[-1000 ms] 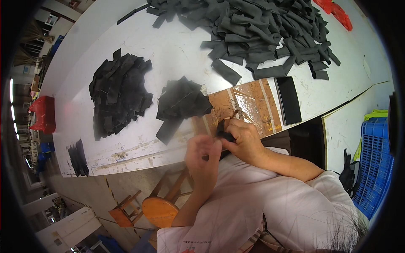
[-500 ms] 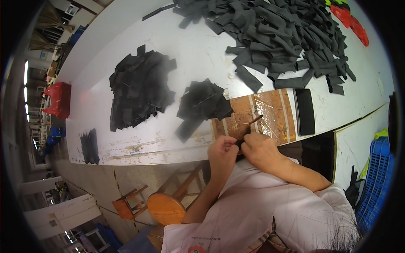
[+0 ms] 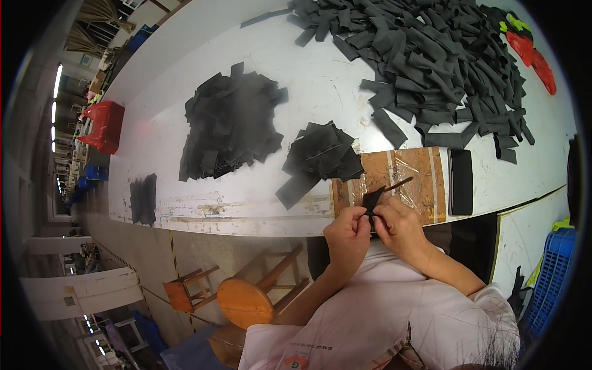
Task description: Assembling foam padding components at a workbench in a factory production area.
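Close to my body, over the front edge of the white table (image 3: 246, 217), both hands pinch one small black fabric strip (image 3: 372, 200). My left hand (image 3: 347, 239) is closed, its thumb and fingertips pressed together at the strip's lower part. Right beside it, my right hand (image 3: 399, 226) grips the same piece, fingers curled. One end of the strip sticks up above the fingertips; the rest is hidden by them. Just beyond the right hand is a thin brown stick-like tool (image 3: 401, 183); whether it lies on the brown taped board (image 3: 431, 179) or touches the hand, I cannot tell.
A large heap of black strips (image 3: 431, 68) covers the far right. Smaller piles (image 3: 231, 123) (image 3: 324, 151) lie left of the board, and a black stack (image 3: 460, 182) at its right. Red bags (image 3: 105, 126), a wooden stool (image 3: 245, 302) and a blue crate (image 3: 550, 271) stand around.
The whole view has shifted, so the table appears further right and slightly lower. My hands have drawn closer together, and the strip's end now shows upright above the fingertips.
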`<move>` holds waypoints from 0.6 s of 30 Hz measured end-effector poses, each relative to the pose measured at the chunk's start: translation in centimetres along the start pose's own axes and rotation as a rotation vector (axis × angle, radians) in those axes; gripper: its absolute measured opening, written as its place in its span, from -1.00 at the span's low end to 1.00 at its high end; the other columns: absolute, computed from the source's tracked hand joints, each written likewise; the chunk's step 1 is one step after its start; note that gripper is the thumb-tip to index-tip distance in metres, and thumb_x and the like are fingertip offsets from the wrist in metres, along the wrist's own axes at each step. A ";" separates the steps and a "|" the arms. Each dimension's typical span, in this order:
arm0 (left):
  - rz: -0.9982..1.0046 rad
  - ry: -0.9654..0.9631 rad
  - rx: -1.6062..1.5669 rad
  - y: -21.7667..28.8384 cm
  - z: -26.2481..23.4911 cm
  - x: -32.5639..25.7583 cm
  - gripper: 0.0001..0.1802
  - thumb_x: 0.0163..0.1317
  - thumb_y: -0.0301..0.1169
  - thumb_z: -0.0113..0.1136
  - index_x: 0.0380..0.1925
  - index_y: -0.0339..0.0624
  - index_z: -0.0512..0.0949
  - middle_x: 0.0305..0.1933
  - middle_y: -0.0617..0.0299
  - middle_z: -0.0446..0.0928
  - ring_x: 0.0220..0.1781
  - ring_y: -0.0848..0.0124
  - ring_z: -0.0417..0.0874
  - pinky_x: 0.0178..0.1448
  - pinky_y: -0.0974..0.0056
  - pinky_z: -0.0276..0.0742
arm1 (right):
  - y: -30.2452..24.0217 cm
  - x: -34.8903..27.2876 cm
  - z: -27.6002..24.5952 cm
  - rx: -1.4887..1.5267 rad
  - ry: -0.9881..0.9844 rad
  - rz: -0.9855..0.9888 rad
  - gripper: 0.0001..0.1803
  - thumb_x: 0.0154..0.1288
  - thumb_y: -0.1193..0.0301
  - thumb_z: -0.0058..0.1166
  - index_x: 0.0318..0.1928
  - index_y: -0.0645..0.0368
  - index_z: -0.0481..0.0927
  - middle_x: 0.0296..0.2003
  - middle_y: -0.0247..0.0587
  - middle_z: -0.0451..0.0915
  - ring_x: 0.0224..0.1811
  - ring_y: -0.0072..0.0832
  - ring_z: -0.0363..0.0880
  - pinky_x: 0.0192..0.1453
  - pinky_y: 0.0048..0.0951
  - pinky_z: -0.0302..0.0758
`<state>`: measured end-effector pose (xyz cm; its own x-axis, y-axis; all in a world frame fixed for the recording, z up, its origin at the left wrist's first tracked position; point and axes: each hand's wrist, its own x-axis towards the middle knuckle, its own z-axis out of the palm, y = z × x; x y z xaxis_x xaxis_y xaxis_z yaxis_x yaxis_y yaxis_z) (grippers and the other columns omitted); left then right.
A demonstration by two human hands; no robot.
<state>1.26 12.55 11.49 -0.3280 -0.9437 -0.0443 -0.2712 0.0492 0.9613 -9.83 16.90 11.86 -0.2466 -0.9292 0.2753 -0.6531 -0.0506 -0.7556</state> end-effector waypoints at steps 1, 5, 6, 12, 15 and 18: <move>-0.115 0.056 -0.126 0.3 0.1 0.2 -0.94 0.02 -0.64 0.05 -0.45 -0.33 0.43 -0.59 0.27 0.47 -0.68 0.67 0.37 -0.64 0.57 0.27 | 0.1 0.0 0.2 0.002 -0.002 -0.007 -0.88 -0.10 0.60 0.08 -0.44 0.30 0.49 -0.55 -0.10 0.40 -0.55 -0.21 0.42 -0.46 -0.36 0.40; -0.438 -0.093 -0.472 -0.7 -1.5 1.4 -0.80 -0.06 -0.67 0.08 -0.38 -0.29 0.37 -0.51 0.21 0.45 -0.70 0.65 0.32 -0.68 0.58 0.22 | 0.0 0.2 0.1 0.071 0.049 0.136 -0.87 -0.12 0.61 0.07 -0.45 0.30 0.49 -0.59 -0.15 0.38 -0.57 -0.35 0.41 -0.50 -0.44 0.36; -0.506 -0.190 -0.740 -1.2 -1.9 1.6 -0.80 -0.04 -0.68 0.06 -0.36 -0.27 0.36 -0.51 0.24 0.45 -0.70 0.69 0.30 -0.70 0.59 0.17 | -0.2 0.3 -0.1 0.157 0.030 0.219 -0.88 -0.11 0.62 0.07 -0.45 0.30 0.49 -0.60 -0.20 0.38 -0.58 -0.44 0.40 -0.53 -0.50 0.33; -0.560 -0.446 -0.899 -0.3 -3.2 1.6 -0.75 -0.05 -0.69 0.03 -0.31 -0.28 0.35 -0.49 0.30 0.42 -0.67 0.70 0.31 -0.69 0.60 0.11 | 0.7 -0.1 -0.5 1.075 -0.205 0.837 -0.97 0.01 0.60 0.05 -0.45 0.25 0.51 -0.63 -0.44 0.35 -0.64 -0.73 0.24 -0.62 -0.71 0.15; -0.379 -0.251 -0.488 -1.2 -1.7 0.7 -0.76 -0.06 -0.70 0.01 -0.31 -0.31 0.37 -0.52 0.31 0.40 -0.65 0.70 0.31 -0.65 0.59 0.15 | 1.0 -0.5 -0.3 1.410 -0.274 1.055 -0.97 0.07 0.53 0.05 -0.47 0.21 0.50 -0.64 -0.45 0.34 -0.66 -0.73 0.20 -0.62 -0.73 0.13; -0.135 -0.061 -0.169 -1.9 -0.9 0.0 -0.77 -0.06 -0.71 0.00 -0.33 -0.33 0.40 -0.54 0.32 0.39 -0.61 0.72 0.32 -0.62 0.59 0.18 | 0.4 0.0 0.1 1.527 -0.309 1.040 -0.90 0.12 0.45 0.03 -0.50 0.17 0.46 -0.64 -0.46 0.34 -0.66 -0.73 0.19 -0.62 -0.74 0.13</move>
<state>2.61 12.21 9.88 -0.3542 -0.9162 -0.1874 -0.1629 -0.1368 0.9771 -10.02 16.88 11.46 0.1619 -0.8151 -0.5563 0.8171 0.4269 -0.3876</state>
